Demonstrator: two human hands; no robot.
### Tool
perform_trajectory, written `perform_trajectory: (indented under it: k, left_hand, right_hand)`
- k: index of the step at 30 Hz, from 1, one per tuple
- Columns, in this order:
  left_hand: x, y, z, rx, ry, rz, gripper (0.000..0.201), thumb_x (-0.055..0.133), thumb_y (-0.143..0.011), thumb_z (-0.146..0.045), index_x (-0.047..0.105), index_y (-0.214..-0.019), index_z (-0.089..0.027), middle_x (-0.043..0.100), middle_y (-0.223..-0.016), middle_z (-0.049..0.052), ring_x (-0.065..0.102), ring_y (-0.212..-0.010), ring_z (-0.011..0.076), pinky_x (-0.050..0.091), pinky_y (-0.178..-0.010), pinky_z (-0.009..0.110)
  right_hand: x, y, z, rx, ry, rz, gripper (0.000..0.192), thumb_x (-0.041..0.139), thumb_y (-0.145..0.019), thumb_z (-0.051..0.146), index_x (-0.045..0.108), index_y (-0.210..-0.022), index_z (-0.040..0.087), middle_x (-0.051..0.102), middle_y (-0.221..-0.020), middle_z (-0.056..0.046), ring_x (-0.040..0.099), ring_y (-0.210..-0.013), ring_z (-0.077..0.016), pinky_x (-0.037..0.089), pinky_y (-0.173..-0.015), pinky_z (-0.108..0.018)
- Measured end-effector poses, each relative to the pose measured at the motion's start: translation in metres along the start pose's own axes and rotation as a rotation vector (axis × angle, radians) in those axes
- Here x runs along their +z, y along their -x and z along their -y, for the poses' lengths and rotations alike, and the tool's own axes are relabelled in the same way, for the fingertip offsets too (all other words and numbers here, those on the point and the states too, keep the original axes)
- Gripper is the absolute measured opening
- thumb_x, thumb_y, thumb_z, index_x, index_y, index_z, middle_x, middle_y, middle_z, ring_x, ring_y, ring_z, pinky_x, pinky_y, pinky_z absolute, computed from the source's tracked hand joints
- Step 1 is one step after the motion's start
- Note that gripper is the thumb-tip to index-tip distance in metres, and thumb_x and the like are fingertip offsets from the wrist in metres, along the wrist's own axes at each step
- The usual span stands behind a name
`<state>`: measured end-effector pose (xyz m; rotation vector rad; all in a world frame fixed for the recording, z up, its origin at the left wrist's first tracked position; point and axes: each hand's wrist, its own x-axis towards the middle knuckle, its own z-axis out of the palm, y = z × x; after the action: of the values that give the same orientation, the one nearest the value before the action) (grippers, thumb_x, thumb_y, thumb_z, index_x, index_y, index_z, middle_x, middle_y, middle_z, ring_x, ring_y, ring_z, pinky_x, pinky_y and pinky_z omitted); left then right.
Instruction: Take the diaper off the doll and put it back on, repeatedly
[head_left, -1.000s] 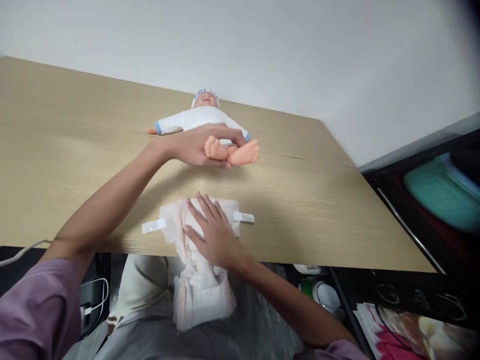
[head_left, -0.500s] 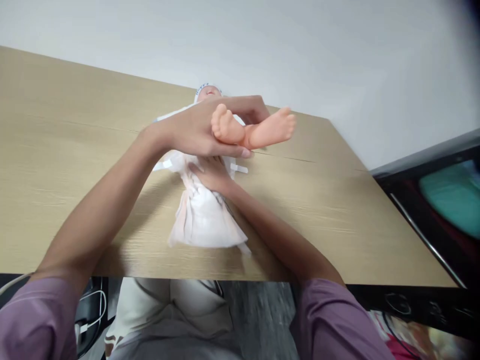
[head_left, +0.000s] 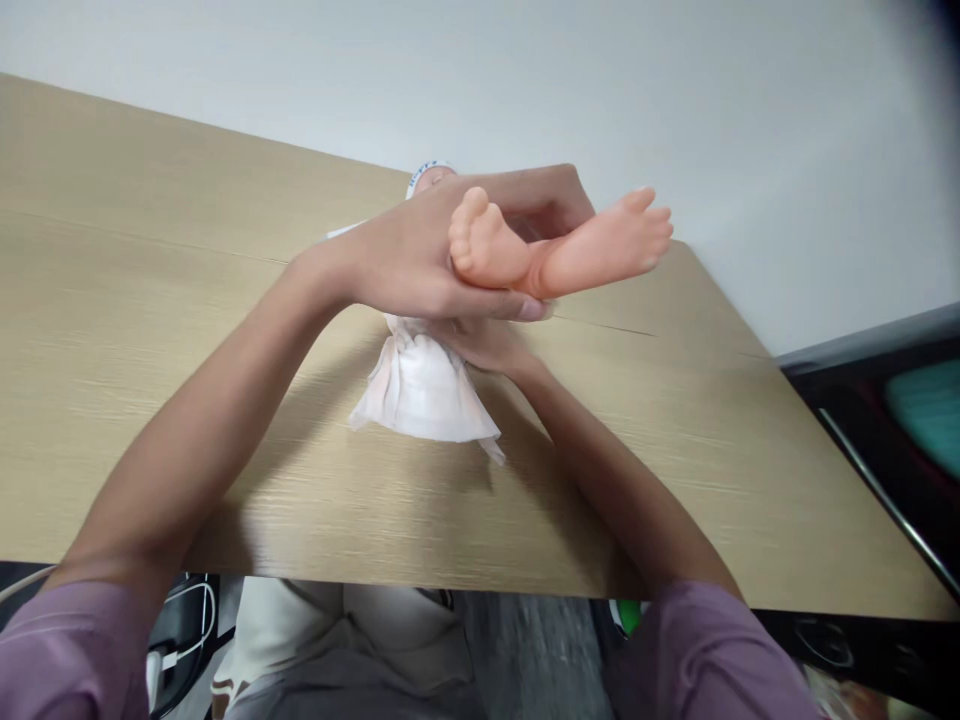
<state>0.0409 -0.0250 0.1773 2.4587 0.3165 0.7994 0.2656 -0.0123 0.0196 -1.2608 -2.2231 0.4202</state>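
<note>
A baby doll lies on its back on the wooden table (head_left: pixel 150 300). Its two bare legs (head_left: pixel 570 255) are lifted into the air. My left hand (head_left: pixel 420 260) is closed around the doll's ankles and holds them up. Only a sliver of the doll's capped head (head_left: pixel 426 172) shows behind that hand. A white diaper (head_left: pixel 424 385) lies flat on the table under the raised legs. My right hand (head_left: pixel 480 342) rests on the diaper's far end, beneath the doll's bottom, mostly hidden by my left hand.
A plain white wall rises behind the table. To the right stands a dark shelf (head_left: pixel 862 400) with a teal object (head_left: pixel 930 410). Below the table's near edge are my lap, a white cable (head_left: pixel 180 620) and a green item (head_left: pixel 626 612).
My left hand has raised the doll's legs higher. My right hand has slid the diaper away from the table's near edge, in under the doll.
</note>
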Motion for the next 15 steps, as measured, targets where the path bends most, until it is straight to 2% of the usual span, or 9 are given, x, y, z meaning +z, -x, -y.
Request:
perform_trajectory:
  k: [2,4,5,6,8,10,11,13,15]
  left_hand:
    - [0.000,0.001,0.002,0.009,0.016,-0.008,0.043,0.083,-0.103,-0.050,0.076,-0.133,-0.020,0.079,-0.140,0.006,0.074,-0.137,0.0316,0.057,-0.114,0.040]
    - [0.003,0.004,0.006,0.019,0.034,-0.012,0.044,0.083,-0.103,-0.049,0.075,-0.134,-0.019,0.079,-0.139,0.008,0.075,-0.135,0.0308,0.057,-0.113,0.040]
    - [0.005,0.007,0.008,0.020,0.044,-0.013,0.045,0.084,-0.103,-0.048,0.075,-0.135,-0.018,0.079,-0.138,0.009,0.075,-0.134,0.0300,0.057,-0.112,0.040]
    - [0.008,0.009,0.010,0.019,0.055,-0.012,0.046,0.085,-0.102,-0.048,0.075,-0.135,-0.018,0.079,-0.138,0.009,0.075,-0.131,0.0293,0.058,-0.111,0.040]
    - [0.017,0.016,0.014,0.012,0.085,-0.013,0.046,0.087,-0.101,-0.048,0.075,-0.134,-0.018,0.080,-0.136,0.010,0.077,-0.126,0.0285,0.060,-0.109,0.041]
    - [0.027,0.022,0.015,0.007,0.109,-0.019,0.046,0.087,-0.100,-0.051,0.076,-0.134,-0.020,0.082,-0.132,0.010,0.079,-0.122,0.0285,0.061,-0.107,0.042]
    - [0.032,0.025,0.015,0.012,0.111,-0.018,0.047,0.086,-0.100,-0.052,0.076,-0.133,-0.021,0.082,-0.131,0.010,0.079,-0.121,0.0286,0.062,-0.106,0.042]
    - [0.041,0.032,0.012,0.030,0.084,-0.026,0.047,0.086,-0.100,-0.056,0.077,-0.133,-0.023,0.083,-0.132,0.011,0.078,-0.123,0.0284,0.061,-0.107,0.042]
    - [0.044,0.042,0.008,0.037,0.024,-0.047,0.049,0.084,-0.100,-0.058,0.077,-0.135,-0.025,0.082,-0.137,0.012,0.076,-0.127,0.0283,0.059,-0.109,0.042]
  right_hand:
    - [-0.012,0.023,-0.002,-0.014,-0.016,-0.028,0.052,0.053,-0.116,0.067,0.077,-0.126,0.022,0.084,-0.130,-0.011,0.078,-0.125,-0.0327,0.065,-0.112,-0.053]
    - [-0.019,0.050,0.000,0.011,-0.039,-0.178,0.044,0.062,-0.113,0.064,0.076,-0.128,0.024,0.083,-0.129,-0.012,0.078,-0.125,-0.0344,0.064,-0.114,-0.058]
    - [-0.020,0.062,0.004,0.026,-0.061,-0.277,0.045,0.067,-0.110,0.062,0.072,-0.134,0.024,0.081,-0.132,-0.014,0.078,-0.126,-0.0350,0.064,-0.113,-0.059]
    - [-0.019,0.073,0.009,0.029,-0.089,-0.366,0.052,0.071,-0.108,0.060,0.066,-0.145,0.024,0.078,-0.139,-0.016,0.076,-0.130,-0.0355,0.065,-0.113,-0.060]
    - [-0.015,0.085,0.024,-0.004,-0.135,-0.482,0.078,0.076,-0.106,0.058,0.044,-0.168,0.024,0.065,-0.159,-0.021,0.068,-0.146,-0.0366,0.063,-0.117,-0.061]
    - [-0.011,0.087,0.040,-0.056,-0.142,-0.498,0.096,0.076,-0.106,0.055,0.021,-0.179,0.026,0.051,-0.173,-0.024,0.058,-0.159,-0.0379,0.058,-0.125,-0.065]
    - [-0.010,0.086,0.047,-0.069,-0.129,-0.482,0.099,0.076,-0.107,0.054,0.016,-0.181,0.028,0.048,-0.176,-0.023,0.055,-0.162,-0.0387,0.055,-0.128,-0.067]
    - [-0.011,0.080,0.056,-0.070,-0.092,-0.437,0.098,0.074,-0.109,0.051,0.014,-0.183,0.030,0.045,-0.180,-0.021,0.052,-0.165,-0.0399,0.053,-0.130,-0.067]
    - [-0.017,0.076,0.057,-0.081,-0.063,-0.393,0.086,0.070,-0.111,0.050,0.025,-0.182,0.030,0.048,-0.180,-0.018,0.053,-0.164,-0.0397,0.054,-0.130,-0.066]
